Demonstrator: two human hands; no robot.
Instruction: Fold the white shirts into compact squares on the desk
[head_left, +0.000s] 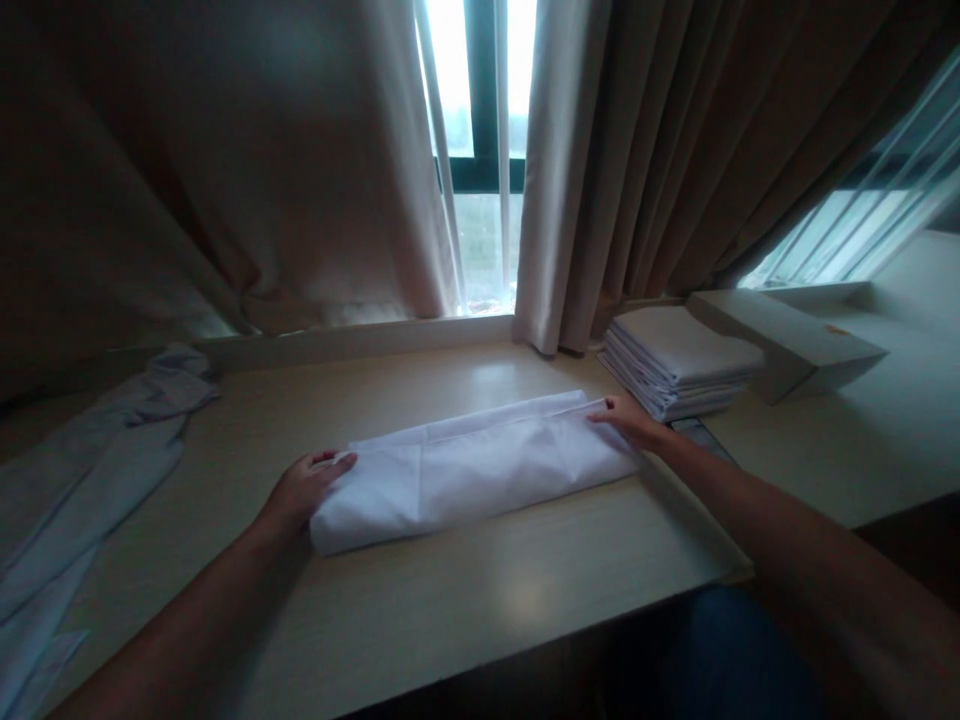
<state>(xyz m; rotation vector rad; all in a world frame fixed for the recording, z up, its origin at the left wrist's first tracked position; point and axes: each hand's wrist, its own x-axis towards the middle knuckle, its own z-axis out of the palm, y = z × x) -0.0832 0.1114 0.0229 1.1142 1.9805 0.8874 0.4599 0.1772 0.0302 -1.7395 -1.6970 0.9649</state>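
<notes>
A white cloth (472, 470), folded into a long narrow band, lies across the middle of a pale wooden table (420, 600). My left hand (304, 487) rests at the cloth's left end, fingers curled onto its edge. At the right end, my right hand (628, 420) pinches the far corner of the cloth with fingers pressed together. Both forearms reach in from the near edge.
A stack of folded white cloths (679, 360) sits at the back right beside a flat white box (787, 340). A crumpled grey-blue cloth (90, 470) trails over the table's left side. Curtains (637, 150) and a window (480, 150) stand behind the table.
</notes>
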